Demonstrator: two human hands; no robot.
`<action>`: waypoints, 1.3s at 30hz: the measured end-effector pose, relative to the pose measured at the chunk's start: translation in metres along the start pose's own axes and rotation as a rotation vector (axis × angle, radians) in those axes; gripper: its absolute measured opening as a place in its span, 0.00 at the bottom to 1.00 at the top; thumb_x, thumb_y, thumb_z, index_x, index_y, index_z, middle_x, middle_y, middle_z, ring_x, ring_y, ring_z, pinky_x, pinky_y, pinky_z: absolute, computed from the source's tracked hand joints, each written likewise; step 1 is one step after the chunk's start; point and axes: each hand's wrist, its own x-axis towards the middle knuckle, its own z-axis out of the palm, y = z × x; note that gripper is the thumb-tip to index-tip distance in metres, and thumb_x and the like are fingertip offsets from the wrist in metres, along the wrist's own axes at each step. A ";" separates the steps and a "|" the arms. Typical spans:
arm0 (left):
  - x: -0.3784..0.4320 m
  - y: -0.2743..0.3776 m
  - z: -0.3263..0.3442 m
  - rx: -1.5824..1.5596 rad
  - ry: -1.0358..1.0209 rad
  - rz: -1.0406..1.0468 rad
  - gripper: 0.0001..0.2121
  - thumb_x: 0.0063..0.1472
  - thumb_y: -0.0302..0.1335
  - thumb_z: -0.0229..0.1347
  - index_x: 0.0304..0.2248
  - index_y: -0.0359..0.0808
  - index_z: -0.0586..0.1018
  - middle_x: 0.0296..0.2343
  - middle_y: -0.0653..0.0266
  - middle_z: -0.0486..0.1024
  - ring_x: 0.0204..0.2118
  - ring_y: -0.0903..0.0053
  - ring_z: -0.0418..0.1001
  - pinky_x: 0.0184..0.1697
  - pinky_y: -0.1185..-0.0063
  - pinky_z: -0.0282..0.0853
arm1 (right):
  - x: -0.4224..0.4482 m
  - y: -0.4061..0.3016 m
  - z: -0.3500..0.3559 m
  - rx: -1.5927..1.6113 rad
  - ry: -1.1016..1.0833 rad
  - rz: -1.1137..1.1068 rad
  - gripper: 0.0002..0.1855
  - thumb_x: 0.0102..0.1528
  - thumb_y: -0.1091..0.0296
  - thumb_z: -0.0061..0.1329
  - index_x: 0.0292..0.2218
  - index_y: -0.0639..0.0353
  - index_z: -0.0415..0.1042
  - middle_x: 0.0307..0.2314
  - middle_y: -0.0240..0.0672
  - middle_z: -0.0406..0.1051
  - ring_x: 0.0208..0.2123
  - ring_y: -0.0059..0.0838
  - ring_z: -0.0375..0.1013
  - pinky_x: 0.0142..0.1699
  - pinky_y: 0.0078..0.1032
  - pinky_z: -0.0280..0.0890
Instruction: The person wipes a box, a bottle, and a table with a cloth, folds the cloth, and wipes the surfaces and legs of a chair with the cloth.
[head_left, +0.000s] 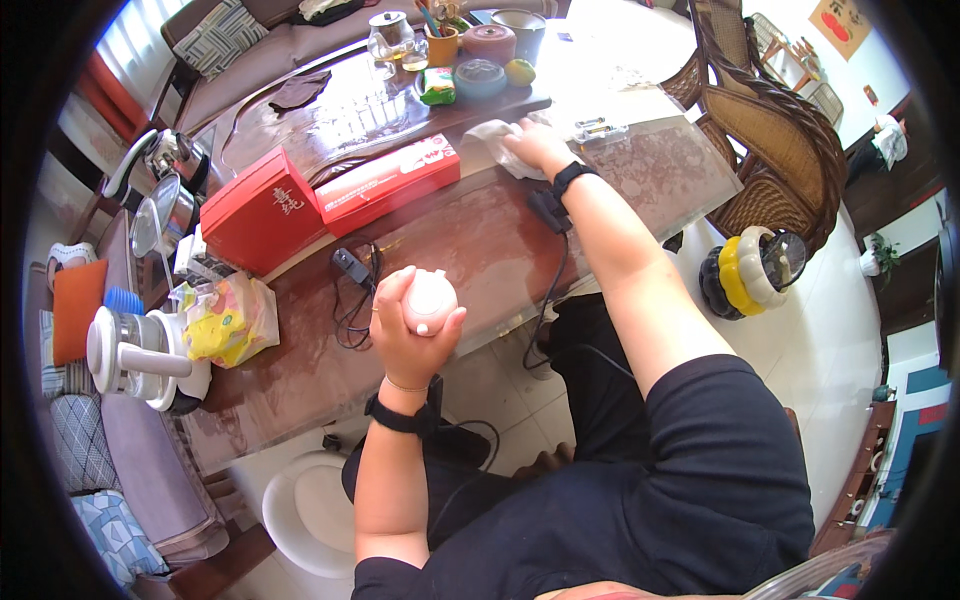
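Note:
My left hand (405, 349) is wrapped around a pink flask-like container (430, 300), whose round lid faces up towards me; its lower body is hidden by the hand. The lid has a small white button at its near edge. My right arm reaches across the table (480, 247), and my right hand (536, 146) grips a crumpled white tissue or cloth (499, 146) near the far side. Just right of that hand lies a clear plastic pack with batteries (596, 129). A black adapter with a cable (351, 266) rests left of the pink container.
Two red boxes (262, 210) stand left of centre. A colourful plastic bag (229, 319) and a white-handled glass kettle (142, 360) are at the left edge. Teapot (390, 34), jars and a yellow fruit (520, 73) stand at the back. A wicker chair (780, 127) is at right; a person (889, 142) stands beyond.

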 end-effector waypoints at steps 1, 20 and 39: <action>0.000 0.000 -0.002 0.015 0.005 0.006 0.29 0.43 0.36 0.65 0.43 0.31 0.68 0.34 0.53 0.71 0.34 0.62 0.71 0.39 0.72 0.68 | -0.008 0.001 -0.006 -0.059 -0.004 -0.089 0.30 0.53 0.43 0.36 0.40 0.64 0.71 0.41 0.51 0.69 0.45 0.45 0.67 0.50 0.34 0.60; 0.016 -0.006 -0.018 0.014 0.243 -0.074 0.27 0.49 0.40 0.61 0.44 0.32 0.68 0.36 0.53 0.73 0.34 0.64 0.75 0.39 0.74 0.70 | -0.216 -0.155 -0.007 0.163 -0.144 -0.436 0.23 0.41 0.59 0.51 0.41 0.54 0.69 0.39 0.42 0.68 0.46 0.44 0.66 0.46 0.42 0.63; 0.017 -0.014 0.020 0.071 0.100 -0.156 0.26 0.54 0.40 0.56 0.46 0.29 0.66 0.40 0.54 0.67 0.42 0.68 0.69 0.47 0.72 0.64 | -0.165 0.180 -0.043 -0.182 -0.063 0.096 0.24 0.47 0.58 0.46 0.46 0.53 0.69 0.44 0.42 0.68 0.46 0.39 0.68 0.51 0.33 0.62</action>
